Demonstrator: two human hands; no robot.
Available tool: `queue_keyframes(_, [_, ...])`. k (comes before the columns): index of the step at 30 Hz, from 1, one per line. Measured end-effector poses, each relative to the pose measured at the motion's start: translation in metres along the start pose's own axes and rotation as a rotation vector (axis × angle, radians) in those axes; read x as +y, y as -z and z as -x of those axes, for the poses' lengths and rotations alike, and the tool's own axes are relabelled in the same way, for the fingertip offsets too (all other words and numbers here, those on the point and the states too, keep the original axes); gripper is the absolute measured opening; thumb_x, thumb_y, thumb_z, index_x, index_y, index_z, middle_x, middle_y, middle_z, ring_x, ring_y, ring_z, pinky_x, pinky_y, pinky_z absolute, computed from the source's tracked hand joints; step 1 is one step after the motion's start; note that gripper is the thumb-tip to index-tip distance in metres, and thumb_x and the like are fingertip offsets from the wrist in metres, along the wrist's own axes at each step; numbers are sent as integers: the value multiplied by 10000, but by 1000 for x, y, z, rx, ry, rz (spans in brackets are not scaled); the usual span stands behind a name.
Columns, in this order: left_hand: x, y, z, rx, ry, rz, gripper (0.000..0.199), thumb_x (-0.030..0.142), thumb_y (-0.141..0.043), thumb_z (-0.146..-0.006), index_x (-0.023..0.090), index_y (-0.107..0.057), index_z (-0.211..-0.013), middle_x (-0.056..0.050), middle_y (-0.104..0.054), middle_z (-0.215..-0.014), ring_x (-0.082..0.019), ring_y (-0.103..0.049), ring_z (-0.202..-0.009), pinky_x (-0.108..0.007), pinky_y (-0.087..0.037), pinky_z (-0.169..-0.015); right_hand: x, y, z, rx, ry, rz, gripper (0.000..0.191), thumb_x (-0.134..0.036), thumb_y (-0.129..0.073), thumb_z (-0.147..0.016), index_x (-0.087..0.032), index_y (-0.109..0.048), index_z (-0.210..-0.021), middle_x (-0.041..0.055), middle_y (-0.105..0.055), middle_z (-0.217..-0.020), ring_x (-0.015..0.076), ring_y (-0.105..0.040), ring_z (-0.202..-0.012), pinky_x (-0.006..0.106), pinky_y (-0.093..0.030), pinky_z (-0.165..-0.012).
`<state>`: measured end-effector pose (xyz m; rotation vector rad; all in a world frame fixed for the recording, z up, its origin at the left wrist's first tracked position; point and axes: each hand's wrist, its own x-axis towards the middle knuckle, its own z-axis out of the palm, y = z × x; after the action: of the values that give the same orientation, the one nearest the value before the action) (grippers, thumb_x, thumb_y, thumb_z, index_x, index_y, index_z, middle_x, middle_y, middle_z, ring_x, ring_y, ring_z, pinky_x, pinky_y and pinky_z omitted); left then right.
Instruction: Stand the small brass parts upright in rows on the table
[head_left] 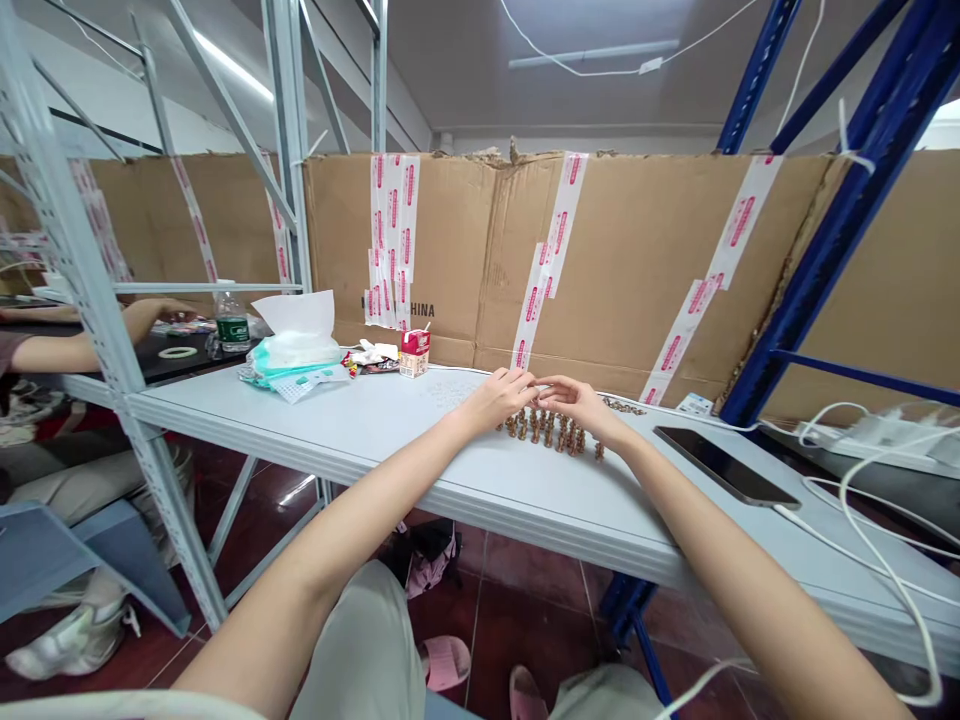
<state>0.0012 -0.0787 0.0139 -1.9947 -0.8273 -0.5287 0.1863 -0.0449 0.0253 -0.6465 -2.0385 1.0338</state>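
L hand, R hand, fingertips together, pinch unclear, above upright brown parts, row runs L-R

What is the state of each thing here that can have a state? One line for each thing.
Left hand: raised, fingertips meeting the other hand's.
Right hand: raised, fingertips meeting the left hand's.
Small brown parts: standing close together in a row.
Phone: lying flat, screen dark.
Tissue pack: open, tissue sticking out.
Water bottle: upright.
Carton: upright.

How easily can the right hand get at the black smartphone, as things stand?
Likely easily. The black smartphone lies flat on the white table, beside the right forearm, and no object appears to stand between it and the right hand.
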Motion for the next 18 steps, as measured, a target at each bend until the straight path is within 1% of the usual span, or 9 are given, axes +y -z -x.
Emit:
queue_keyframes(3, [-1,-1,2,2,9,-2,196,210,-350,-900,150,-537,-908,-71,-550,-961,-179,-476,-889,-291,-315,-720,3,4,0,0,-4,-4,457,-334,-691,-622,-185,-562,-1034,49,-650,-839,173,-612,-808,365,-464,-831])
queue_keyframes(7, [1,4,0,0,-12,-2,208,198,-321,-911,155,-524,-918,-57,-561,-889,-161,-483,-850,-286,-306,-700,6,7,0,-17,-7,-1,430,-345,-681,-627,-188,-573,-1012,52,-650,-844,178,-605,-817,358,-462,-818])
queue_keyframes(10, [2,6,-1,2,-42,-17,210,180,-316,-911,153,-523,-896,-44,-566,-855,-156,-488,-829,-286,-300,-704,5,6,0,-12,1,31,460,-349,-665,-648,-193,-545,-1064,48,-646,-846,169,-594,-817,347,-451,-809])
queue_keyframes(12, [1,6,0,11,-45,-29,212,173,-313,-910,153,-523,-888,-38,-569,-844,-154,-490,-825,-287,-297,-719,3,4,1,-3,0,49,470,-351,-670,-642,-194,-534,-1064,42,-640,-838,164,-586,-805,335,-446,-790])
queue_keyframes(13, [1,6,1,14,-40,-34,213,171,-310,-911,154,-522,-892,-38,-569,-842,-153,-491,-827,-288,-296,-729,2,4,1,-6,-3,58,439,-360,-669,-641,-188,-545,-1025,38,-635,-818,161,-582,-787,330,-445,-776])
queue_keyframes(16, [0,7,2,12,-15,-41,227,174,-296,-916,152,-521,-900,-44,-569,-839,-147,-493,-833,-288,-292,-753,-3,0,2,-72,-9,102,285,-428,-603,-692,-165,-569,-796,22,-605,-706,146,-554,-689,319,-435,-726])
queue_keyframes(18, [0,7,2,9,-5,-42,235,179,-292,-917,151,-524,-893,-47,-569,-835,-147,-494,-835,-288,-291,-761,-5,-2,2,-122,0,127,311,-469,-536,-737,-161,-547,-696,16,-580,-655,136,-528,-637,313,-425,-694])
